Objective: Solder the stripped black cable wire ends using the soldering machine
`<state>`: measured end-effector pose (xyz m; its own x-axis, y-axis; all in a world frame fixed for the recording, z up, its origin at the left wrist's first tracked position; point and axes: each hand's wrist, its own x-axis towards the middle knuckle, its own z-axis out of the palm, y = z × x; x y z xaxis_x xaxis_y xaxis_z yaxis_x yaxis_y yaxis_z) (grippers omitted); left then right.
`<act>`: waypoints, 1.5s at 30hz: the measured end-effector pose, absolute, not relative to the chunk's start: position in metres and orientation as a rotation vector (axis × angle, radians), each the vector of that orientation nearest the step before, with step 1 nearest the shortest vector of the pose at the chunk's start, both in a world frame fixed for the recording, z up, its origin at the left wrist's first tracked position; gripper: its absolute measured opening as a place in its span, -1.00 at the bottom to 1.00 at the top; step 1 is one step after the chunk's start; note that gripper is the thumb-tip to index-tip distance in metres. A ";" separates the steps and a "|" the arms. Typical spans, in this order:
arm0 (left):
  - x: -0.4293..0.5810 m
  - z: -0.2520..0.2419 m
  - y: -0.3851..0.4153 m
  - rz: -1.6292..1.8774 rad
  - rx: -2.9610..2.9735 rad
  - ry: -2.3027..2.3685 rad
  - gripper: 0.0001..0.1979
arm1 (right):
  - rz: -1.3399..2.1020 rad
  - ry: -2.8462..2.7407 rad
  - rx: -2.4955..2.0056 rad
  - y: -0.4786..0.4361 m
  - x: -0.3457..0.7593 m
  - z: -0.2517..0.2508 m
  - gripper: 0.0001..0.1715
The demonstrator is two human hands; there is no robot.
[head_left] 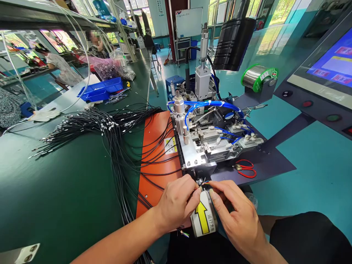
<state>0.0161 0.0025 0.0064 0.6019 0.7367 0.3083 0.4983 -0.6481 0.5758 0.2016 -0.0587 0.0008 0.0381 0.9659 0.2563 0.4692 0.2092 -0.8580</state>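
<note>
My left hand (178, 198) is closed, thumb and forefinger pinched at the front edge of the metal machine (217, 146). My right hand (238, 211) pinches thin coloured wires (206, 182) just to the right of it. Between and below both hands is a white label with a yellow arrow (202, 218) on a rounded metal part. What the left fingertips hold is too small to make out. Several black cables (156, 161) run across the orange plate (155, 139) toward the machine. One cable end with bared coloured wires (183, 233) lies below my left hand.
A large bundle of black cables (115, 146) lies on the green table (68, 190). Red-handled scissors (246, 169) rest right of the machine, below a solder spool (258, 77). A blue bin (101, 89) stands farther back. A control screen (334, 60) is at right; people sit at left.
</note>
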 end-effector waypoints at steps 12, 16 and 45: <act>0.017 0.007 0.003 0.723 2.478 0.974 -0.78 | 0.552 -1.626 -1.403 -0.048 0.201 0.005 -0.88; 0.017 0.006 0.004 0.738 2.493 0.971 -0.78 | 0.683 -1.525 -1.475 -0.043 0.196 0.004 -0.83; 0.017 0.006 0.004 0.725 2.421 0.994 -0.79 | 1.517 -0.970 -1.347 -0.027 0.208 0.004 -0.58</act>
